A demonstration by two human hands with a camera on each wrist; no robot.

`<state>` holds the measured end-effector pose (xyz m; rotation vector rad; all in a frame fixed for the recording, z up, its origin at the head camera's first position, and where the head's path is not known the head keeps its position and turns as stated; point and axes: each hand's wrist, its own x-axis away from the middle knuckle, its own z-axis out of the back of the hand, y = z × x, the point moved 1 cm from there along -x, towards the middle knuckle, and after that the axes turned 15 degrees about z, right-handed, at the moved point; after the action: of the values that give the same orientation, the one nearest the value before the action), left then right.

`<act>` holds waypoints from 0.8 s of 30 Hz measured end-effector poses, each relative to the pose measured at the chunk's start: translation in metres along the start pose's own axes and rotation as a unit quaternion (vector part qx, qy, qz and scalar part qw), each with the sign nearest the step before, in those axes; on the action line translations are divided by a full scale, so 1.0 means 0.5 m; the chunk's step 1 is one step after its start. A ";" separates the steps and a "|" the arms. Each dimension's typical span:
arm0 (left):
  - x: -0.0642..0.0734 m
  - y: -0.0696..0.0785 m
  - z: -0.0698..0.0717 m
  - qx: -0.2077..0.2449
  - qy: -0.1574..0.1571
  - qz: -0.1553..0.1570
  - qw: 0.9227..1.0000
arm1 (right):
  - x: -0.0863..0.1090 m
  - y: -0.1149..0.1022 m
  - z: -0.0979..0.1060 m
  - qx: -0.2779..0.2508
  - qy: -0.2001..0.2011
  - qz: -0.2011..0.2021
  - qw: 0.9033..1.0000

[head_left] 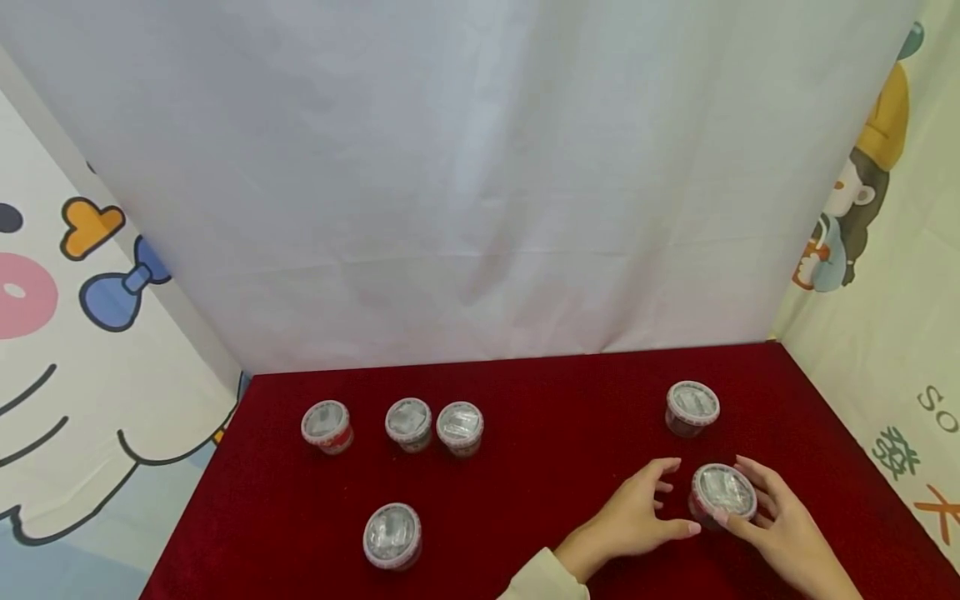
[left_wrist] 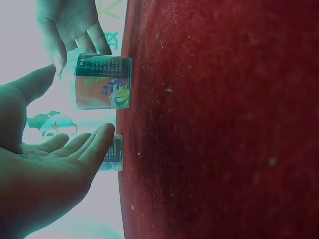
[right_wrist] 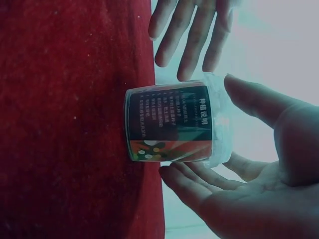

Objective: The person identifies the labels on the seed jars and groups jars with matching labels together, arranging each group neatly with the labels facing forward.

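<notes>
A small lidded planting cup (head_left: 723, 492) stands upright on the dark red cloth at the right, its label printed with rows of text. My right hand (head_left: 783, 521) is curled round its right side, the thumb at the near rim of the lid and the fingers at the far side. In the right wrist view the same cup (right_wrist: 169, 124) lies between thumb and fingers. To its left, my left hand (head_left: 633, 517) faces it with relaxed, spread fingers, apart from the cup. The left wrist view shows the left palm (left_wrist: 55, 174) holding nothing.
Behind the hands stands another lidded cup (head_left: 692, 408). Farther left are a cup with red on its side (head_left: 326, 427), two close together (head_left: 408, 423) and a nearer one (head_left: 392, 536). A pale curtain (head_left: 465, 208) rises behind the red cloth (head_left: 540, 433).
</notes>
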<state>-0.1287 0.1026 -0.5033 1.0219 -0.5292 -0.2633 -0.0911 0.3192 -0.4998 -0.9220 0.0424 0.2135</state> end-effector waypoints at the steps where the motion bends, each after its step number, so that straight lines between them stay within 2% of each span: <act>1: -0.001 0.000 -0.001 0.000 -0.003 0.001 1.000 | -0.001 0.000 0.000 -0.002 -0.002 -0.001 1.000; 13: -0.009 0.007 -0.015 -0.007 -0.047 -0.023 0.999 | 0.001 0.002 -0.007 -0.009 -0.007 0.005 1.000; 19: 0.000 0.002 -0.009 0.013 -0.038 -0.033 0.999 | 0.003 -0.001 -0.013 -0.019 -0.007 0.004 1.000; 24: 0.012 -0.007 0.010 0.025 -0.025 -0.045 0.998 | 0.001 -0.022 -0.021 -0.038 -0.006 0.008 0.999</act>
<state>-0.1264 0.0943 -0.5026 1.0908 -0.5378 -0.3569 -0.0879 0.3045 -0.4978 -0.9960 0.0300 0.2360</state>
